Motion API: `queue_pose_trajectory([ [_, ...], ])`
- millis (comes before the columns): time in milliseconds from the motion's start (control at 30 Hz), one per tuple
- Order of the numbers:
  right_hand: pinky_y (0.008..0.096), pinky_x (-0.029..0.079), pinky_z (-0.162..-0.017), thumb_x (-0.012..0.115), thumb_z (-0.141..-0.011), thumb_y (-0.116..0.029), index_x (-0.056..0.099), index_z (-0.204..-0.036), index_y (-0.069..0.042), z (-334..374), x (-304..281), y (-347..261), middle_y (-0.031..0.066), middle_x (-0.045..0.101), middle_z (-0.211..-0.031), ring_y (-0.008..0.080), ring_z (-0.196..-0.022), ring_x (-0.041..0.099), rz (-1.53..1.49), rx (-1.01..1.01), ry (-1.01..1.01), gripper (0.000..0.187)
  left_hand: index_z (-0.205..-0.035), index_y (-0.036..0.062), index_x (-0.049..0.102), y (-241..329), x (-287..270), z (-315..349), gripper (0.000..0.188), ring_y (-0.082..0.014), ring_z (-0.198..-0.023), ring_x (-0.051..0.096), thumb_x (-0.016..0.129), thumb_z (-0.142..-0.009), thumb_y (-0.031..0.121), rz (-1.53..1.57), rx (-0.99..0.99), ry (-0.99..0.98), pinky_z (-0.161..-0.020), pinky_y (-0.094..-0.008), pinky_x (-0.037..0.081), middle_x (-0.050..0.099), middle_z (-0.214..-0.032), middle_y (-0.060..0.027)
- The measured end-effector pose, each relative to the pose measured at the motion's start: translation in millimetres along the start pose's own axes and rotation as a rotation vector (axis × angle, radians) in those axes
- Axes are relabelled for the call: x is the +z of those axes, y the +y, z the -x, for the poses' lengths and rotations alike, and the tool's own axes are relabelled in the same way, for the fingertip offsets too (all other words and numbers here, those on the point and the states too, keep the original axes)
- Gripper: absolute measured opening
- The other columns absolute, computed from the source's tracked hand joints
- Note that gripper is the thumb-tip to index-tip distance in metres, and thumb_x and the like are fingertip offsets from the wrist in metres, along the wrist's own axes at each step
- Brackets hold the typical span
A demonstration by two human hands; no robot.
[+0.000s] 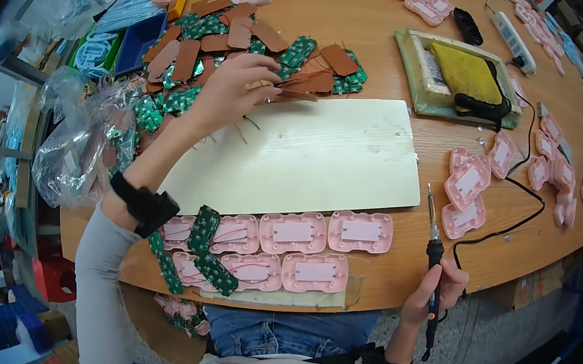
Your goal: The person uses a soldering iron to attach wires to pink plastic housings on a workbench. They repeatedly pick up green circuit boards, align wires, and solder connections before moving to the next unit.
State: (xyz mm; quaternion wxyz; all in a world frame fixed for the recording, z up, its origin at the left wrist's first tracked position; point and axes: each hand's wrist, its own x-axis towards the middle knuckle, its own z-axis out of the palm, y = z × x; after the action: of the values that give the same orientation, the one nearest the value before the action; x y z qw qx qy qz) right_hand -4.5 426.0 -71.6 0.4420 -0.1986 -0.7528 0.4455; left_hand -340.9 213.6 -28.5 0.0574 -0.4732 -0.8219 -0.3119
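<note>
1. The left hand's (232,88) fingers are bent and partly spread, with a brown board (300,95) at their tips; I cannot tell whether they grip it.
2. Heaped boards (186,59) lie beyond and left of these fingers; a pale sheet (326,150) lies nearer and rightward.
3. The right hand's (443,287) fingers close around a soldering iron (434,251), its tip beyond them.
4. Pink shells (314,272) lie left of those fingers.
</note>
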Motion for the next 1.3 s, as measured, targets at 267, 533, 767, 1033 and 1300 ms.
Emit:
queue_pose_trajectory([
  [267, 0.0195, 0.033, -0.054, 0.047, -0.087, 0.000, 0.046, -0.095, -0.003, -0.4, 1.6, -3.1, 0.0031, 0.046, -0.076, 0.0065, -0.060, 0.041, -0.078, 0.076, 0.002, 0.009, -0.093, -0.0023, 0.065, 47.6, -30.8, 42.1, 0.017, -0.0086, -0.073, 0.058, 0.062, -0.084, 0.012, 0.385, -0.325, -0.331, -0.063, -0.0213, 0.045, 0.063, -0.077, -0.0027],
  [533, 0.0188, 0.034, -0.052, 0.048, -0.088, -0.004, 0.047, -0.092, -0.003, -2.7, 4.3, -4.3, 0.0047, 0.049, -0.076, 0.0066, -0.059, 0.044, -0.038, 0.117, 0.065, 0.004, -0.101, -0.0032, 0.062, 18.8, -16.2, 38.7, 0.022, -0.0090, -0.064, 0.056, 0.056, -0.086, 0.011, -0.068, -0.045, -0.042, -0.061, -0.0230, 0.045, 0.060, -0.070, -0.0034],
  [767, 0.0188, 0.036, -0.053, 0.049, -0.087, -0.003, 0.047, -0.094, -0.002, -1.9, 1.4, -1.2, 0.0045, 0.048, -0.074, 0.0065, -0.059, 0.044, -0.049, 0.121, 0.056, 0.007, -0.087, -0.0023, 0.067, 5.8, -16.6, 27.8, 0.029, -0.0152, -0.059, 0.059, 0.066, -0.079, 0.026, 0.092, -0.647, -0.177, -0.059, -0.0267, 0.046, 0.063, -0.068, -0.0084],
  [1033, 0.0185, 0.035, -0.051, 0.049, -0.087, -0.004, 0.047, -0.093, -0.002, -3.4, 4.0, -3.4, 0.0045, 0.048, -0.073, 0.0065, -0.058, 0.044, -0.030, 0.129, 0.075, 0.007, -0.086, -0.0028, 0.063, 20.9, -18.3, 25.7, 0.027, -0.0085, -0.072, 0.056, 0.067, -0.082, 0.023, 0.178, -0.675, -0.286, -0.067, -0.0227, 0.043, 0.061, -0.080, -0.0035],
  [1300, 0.0184, 0.034, -0.050, 0.050, -0.087, -0.004, 0.047, -0.093, -0.002, -3.1, 3.4, -1.4, 0.0045, 0.049, -0.073, 0.0058, -0.056, 0.043, -0.044, 0.136, 0.087, 0.007, -0.088, 0.0011, 0.057, 55.3, -42.2, 38.5, 0.011, -0.0096, -0.081, 0.057, 0.062, -0.085, 0.011, 0.534, -0.563, -0.111, -0.074, -0.0241, 0.044, 0.063, -0.089, -0.0046],
])
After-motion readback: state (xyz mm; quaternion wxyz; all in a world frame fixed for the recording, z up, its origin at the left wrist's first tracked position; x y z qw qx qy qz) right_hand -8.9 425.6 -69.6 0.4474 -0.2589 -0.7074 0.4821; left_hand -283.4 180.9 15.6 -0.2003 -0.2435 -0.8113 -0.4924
